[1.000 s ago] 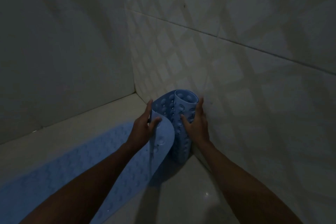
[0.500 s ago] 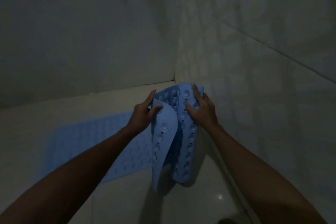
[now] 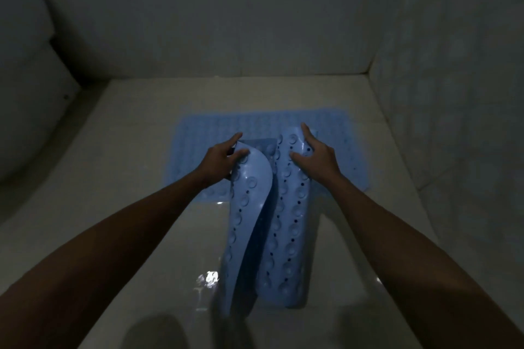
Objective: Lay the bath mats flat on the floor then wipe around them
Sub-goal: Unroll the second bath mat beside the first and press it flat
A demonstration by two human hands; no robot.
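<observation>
A blue rubber bath mat (image 3: 286, 224) with suction cups and small holes is curled into a loose roll, held above the floor in front of me. My left hand (image 3: 219, 161) grips its loose left edge, thumb on top. My right hand (image 3: 314, 154) grips the top of the rolled right part. A second blue bath mat (image 3: 198, 136) lies flat on the pale floor beyond, partly hidden by the roll and my hands.
The floor (image 3: 136, 167) is glossy and wet-looking, with a bright glint near the roll's lower end. Tiled walls close the back (image 3: 226, 22) and the right side (image 3: 453, 93). A rounded white fixture (image 3: 25, 79) stands at the left. Light is dim.
The roll was lifted away from the right wall corner and swung over the flat mat, toward the middle of the floor. Both hands kept their hold, and my view turned left.
</observation>
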